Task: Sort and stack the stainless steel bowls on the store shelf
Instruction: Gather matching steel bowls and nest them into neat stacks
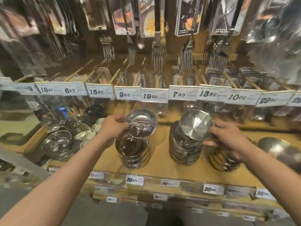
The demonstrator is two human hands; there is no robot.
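Observation:
My left hand grips the rim of a shiny steel bowl, tilted with its inside facing me, just above a short stack of bowls on the wooden shelf. My right hand holds a second steel bowl by its edge, tilted with its underside toward me, over a taller stack. A third stack sits partly hidden under my right hand and wrist.
More steel bowls and small white dishes lie at the shelf's left end. A large steel bowl sits far right. Price tags line the upper shelf edge, with packaged forks hanging above.

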